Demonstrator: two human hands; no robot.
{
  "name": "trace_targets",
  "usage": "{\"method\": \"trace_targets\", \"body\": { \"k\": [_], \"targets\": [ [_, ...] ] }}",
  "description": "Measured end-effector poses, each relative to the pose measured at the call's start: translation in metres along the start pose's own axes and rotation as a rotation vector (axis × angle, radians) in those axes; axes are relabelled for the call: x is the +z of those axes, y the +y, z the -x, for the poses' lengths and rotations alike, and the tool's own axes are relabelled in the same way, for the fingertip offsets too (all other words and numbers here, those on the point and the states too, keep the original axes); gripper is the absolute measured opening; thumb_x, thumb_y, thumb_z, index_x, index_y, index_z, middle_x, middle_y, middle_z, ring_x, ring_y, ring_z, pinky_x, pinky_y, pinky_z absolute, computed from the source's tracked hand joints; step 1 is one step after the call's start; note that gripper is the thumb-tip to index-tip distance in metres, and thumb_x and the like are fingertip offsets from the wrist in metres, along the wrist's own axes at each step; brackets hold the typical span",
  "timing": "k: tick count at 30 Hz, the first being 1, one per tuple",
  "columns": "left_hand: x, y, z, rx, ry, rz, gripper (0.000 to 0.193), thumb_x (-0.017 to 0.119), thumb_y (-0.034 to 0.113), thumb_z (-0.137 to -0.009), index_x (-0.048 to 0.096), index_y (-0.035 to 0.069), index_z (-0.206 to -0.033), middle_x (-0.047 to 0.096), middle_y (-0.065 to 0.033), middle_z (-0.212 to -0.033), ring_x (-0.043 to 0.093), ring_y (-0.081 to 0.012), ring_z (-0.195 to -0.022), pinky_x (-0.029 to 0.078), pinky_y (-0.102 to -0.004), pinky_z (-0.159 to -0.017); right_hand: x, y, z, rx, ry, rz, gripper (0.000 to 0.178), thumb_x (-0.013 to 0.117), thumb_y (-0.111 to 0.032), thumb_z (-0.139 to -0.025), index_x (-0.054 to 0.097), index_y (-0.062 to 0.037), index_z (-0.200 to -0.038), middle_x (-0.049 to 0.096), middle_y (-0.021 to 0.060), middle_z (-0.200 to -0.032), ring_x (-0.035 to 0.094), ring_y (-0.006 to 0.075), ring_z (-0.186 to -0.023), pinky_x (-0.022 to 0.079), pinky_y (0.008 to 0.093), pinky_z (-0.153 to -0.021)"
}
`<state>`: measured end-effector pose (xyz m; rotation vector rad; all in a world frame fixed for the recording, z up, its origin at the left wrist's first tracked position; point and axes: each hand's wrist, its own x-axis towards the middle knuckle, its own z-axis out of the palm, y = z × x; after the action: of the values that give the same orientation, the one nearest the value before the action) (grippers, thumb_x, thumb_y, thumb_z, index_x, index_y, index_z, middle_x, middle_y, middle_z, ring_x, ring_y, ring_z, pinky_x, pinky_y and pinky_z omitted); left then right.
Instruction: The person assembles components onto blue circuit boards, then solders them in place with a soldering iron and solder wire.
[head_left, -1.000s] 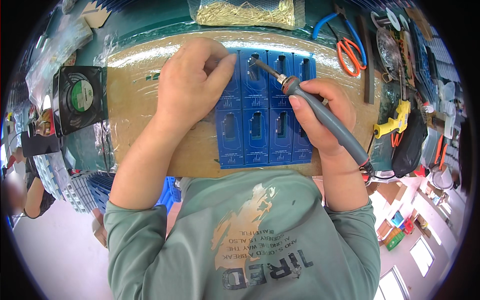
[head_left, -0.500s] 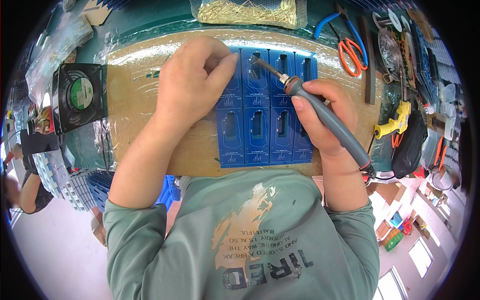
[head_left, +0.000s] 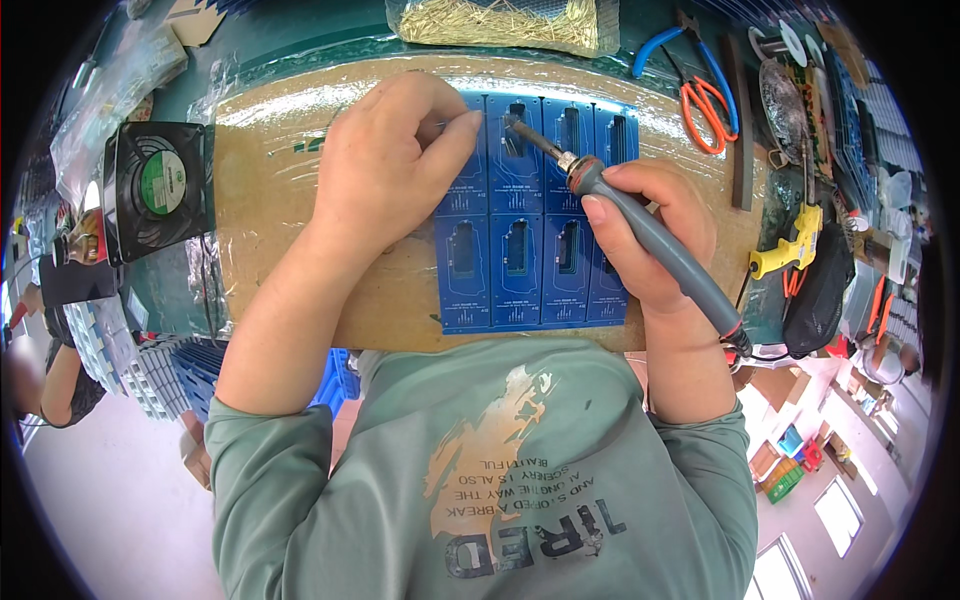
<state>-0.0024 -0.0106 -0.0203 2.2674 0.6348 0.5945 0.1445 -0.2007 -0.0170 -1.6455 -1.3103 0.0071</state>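
Observation:
A panel of blue circuit boards (head_left: 487,272), with rows of rectangular slots, lies flat on the brown work surface in front of me. My right hand (head_left: 672,225) is wrapped round the grey handle of a soldering iron (head_left: 690,275). The iron's tip points up and left, at a slot in the panel's far row; whether it touches cannot be told. Over the panel's far left corner, my left hand (head_left: 385,165) is closed with thumb and fingertips together. Anything pinched there is hidden by the fingers.
A black fan (head_left: 160,190) stands at the left. Along the far edge is a clear tray (head_left: 505,25) of thin golden pins. Blue-handled pliers (head_left: 722,85), orange-handled scissors (head_left: 700,130), a dark bar (head_left: 743,150) and a yellow glue gun (head_left: 795,245) lie to the right.
Very little differs. The panel and the tools beyond it sit slightly further right in the picture, while both hands keep nearly the same pose.

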Motion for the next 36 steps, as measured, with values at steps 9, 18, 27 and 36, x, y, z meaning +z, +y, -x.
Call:
{"method": "trace_targets", "body": {
  "k": [9, 18, 27, 36],
  "targets": [
    [-0.0062, 0.0066, -0.0002, -0.073, -0.050, 0.052, 0.014, 0.073, 0.019, -0.081, 0.066, 0.006, -0.084, 0.066, -0.0076, -0.077, 0.064, -0.0222, -0.065, 0.051, -0.0342, -0.061, -0.0021, -0.0005, 0.0019, -0.004, 0.024, -0.014, 0.020, 0.080, -0.011, -0.074, 0.065, -0.0039, -0.086, 0.067, 0.0099, -0.075, 0.061, 0.0238, -0.064, 0.048, 0.0317, -0.058],
    [-0.0071, 0.0046, 0.0008, -0.035, -0.090, 0.049, 0.015, 0.073, 0.018, -0.079, 0.065, 0.005, -0.081, 0.063, -0.0083, -0.075, 0.063, -0.0220, -0.063, 0.050, -0.0341, -0.060, -0.0009, 0.0009, 0.0027, -0.051, 0.018, -0.044, 0.019, 0.079, -0.010, -0.074, 0.065, -0.0041, -0.084, 0.065, 0.0092, -0.072, 0.060, 0.0231, -0.060, 0.047, 0.0314, -0.055],
    [-0.0063, 0.0047, 0.0010, -0.025, -0.119, 0.057, 0.015, 0.073, 0.018, -0.079, 0.065, 0.005, -0.080, 0.062, -0.0091, -0.073, 0.062, -0.0237, -0.063, 0.049, -0.0349, -0.059, -0.0017, 0.0049, 0.0056, -0.177, -0.023, 0.002, 0.024, 0.080, -0.008, -0.073, 0.064, -0.0040, -0.090, 0.066, 0.0097, -0.074, 0.062, 0.0229, -0.061, 0.048, 0.0310, -0.055],
    [-0.0041, 0.0013, 0.0021, 0.070, -0.114, 0.043, 0.013, 0.076, 0.012, -0.080, 0.065, 0.005, -0.081, 0.060, -0.0025, -0.070, 0.055, -0.0113, -0.059, 0.045, -0.0264, -0.056, 0.0021, 0.0007, 0.0061, -0.289, -0.010, 0.052, 0.029, 0.084, -0.012, -0.070, 0.065, -0.0072, -0.092, 0.065, 0.0054, -0.071, 0.063, 0.0225, -0.060, 0.047, 0.0308, -0.054]
  ]
}}
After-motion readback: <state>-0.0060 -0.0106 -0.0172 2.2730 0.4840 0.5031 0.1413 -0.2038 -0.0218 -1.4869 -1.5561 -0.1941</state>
